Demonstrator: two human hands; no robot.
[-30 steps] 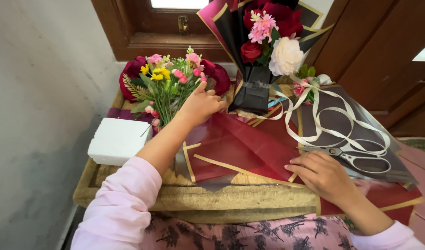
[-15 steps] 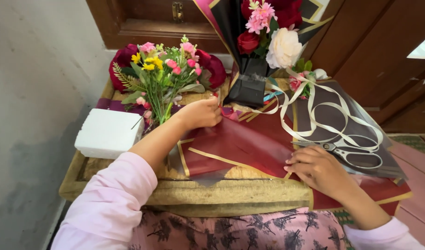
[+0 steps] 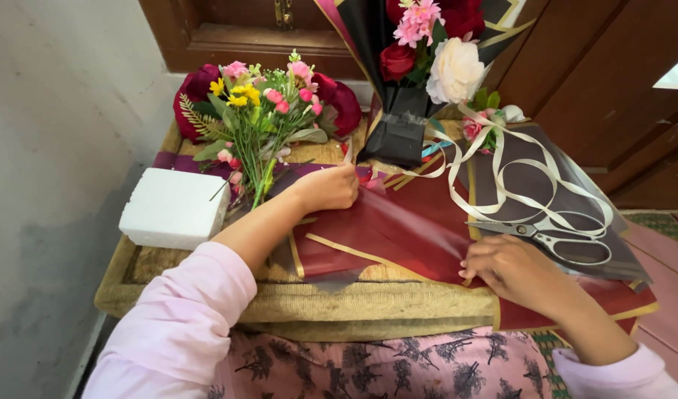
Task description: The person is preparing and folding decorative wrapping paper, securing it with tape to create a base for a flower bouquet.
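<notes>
While both hands rest on the dark red wrapping sheet (image 3: 398,229) spread over the middle of the frame, each works a different edge of it. The left hand (image 3: 326,188), just left of centre, is closed into a loose fist and pinches the sheet's upper edge between its fingertips. The right hand (image 3: 510,266), at lower right, lies palm down with fingers curled, pressing the sheet's near right part against the cushion; whether it actually grips a fold I cannot tell. The sheet is translucent, edged with gold stripes, and lies flat on a tan woven cushion (image 3: 317,303) that fills the lower middle of the frame.

Just left of the left hand, a loose bunch of small flowers (image 3: 261,111) in pink, yellow and dark red leans up toward the upper left. A white foam block (image 3: 174,207) sits at the left edge of the cushion. At top centre stands a wrapped bouquet (image 3: 428,66) in black paper with red, pink and cream blooms. Cream ribbon (image 3: 502,174) loops across a dark grey sheet (image 3: 535,185) at right, and silver scissors (image 3: 553,238) lie on it just above the right hand.
</notes>
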